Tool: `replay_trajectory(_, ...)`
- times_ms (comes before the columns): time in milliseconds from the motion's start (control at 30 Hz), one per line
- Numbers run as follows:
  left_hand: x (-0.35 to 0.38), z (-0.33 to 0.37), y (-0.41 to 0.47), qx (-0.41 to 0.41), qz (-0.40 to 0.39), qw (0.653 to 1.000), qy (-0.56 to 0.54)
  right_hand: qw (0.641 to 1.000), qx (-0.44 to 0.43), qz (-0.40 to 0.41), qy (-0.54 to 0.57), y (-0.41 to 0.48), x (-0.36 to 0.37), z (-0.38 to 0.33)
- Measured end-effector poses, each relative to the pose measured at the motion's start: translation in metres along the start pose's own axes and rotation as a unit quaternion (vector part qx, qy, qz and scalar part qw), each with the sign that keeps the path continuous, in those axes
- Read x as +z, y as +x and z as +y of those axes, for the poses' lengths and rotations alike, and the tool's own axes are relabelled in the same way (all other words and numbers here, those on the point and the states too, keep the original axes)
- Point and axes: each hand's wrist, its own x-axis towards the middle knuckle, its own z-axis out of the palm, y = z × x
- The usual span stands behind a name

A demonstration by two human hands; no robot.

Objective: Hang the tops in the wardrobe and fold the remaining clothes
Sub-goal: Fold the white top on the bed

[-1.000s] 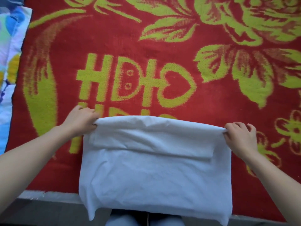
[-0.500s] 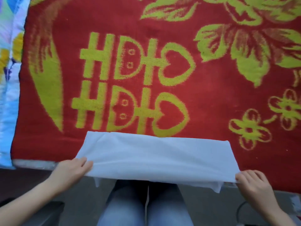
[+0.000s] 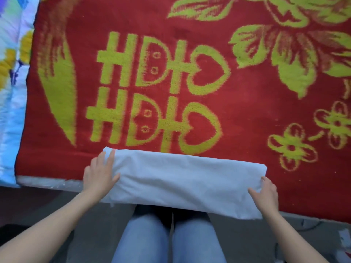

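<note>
Your folded white garment (image 3: 182, 179) lies at 6 o'clock, over the near edge of the red blanket (image 3: 247, 120). Your left hand (image 3: 99, 175) presses its 9 o'clock end flat-fingered, likely setting the crease. Your right hand (image 3: 266, 194) covers the 3 o'clock end; I cannot tell whether it grips.

Both bare forearms extend forward from the lower corners of the head view, the left forearm (image 3: 47, 230) angled inward to the right and the right forearm (image 3: 296, 238) angled inward to the left. The bare left grip (image 3: 99, 177) lies palm down, fingers (image 3: 111, 158) straight and pointing forward, thumb spread to the right. The bare right grip (image 3: 266, 195) lies palm down, fingers loosely bent, thumb (image 3: 252, 191) spread to the left. Both wrists are nearly straight.
</note>
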Motion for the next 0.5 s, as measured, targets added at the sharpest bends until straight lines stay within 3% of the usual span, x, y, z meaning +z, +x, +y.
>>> replay_trajectory(67,-0.003,0.001,0.015,-0.011,-0.053,0.998,0.041,0.996,0.058,-0.018,0.064,0.004,0.005,-0.005)
replay_trajectory(200,0.0,0.007,0.043,0.09,-0.108,0.972,0.19,0.987,0.118,-0.028,0.108,0.017,0.009,-0.008)
replay_trajectory(267,-0.004,0.009,0.05,0.111,-0.122,0.97,0.179,0.981,0.123,-0.058,0.141,0.024,-0.001,-0.008)
replay_trajectory(367,-0.022,0.0,0.057,0.077,-0.147,0.98,0.113,0.98,0.085,-0.074,0.164,0.034,-0.027,-0.005)
replay_trajectory(500,-0.055,-0.01,0.08,0.071,-0.089,0.989,0.095,0.97,0.026,-0.035,0.238,0.042,-0.067,-0.023)
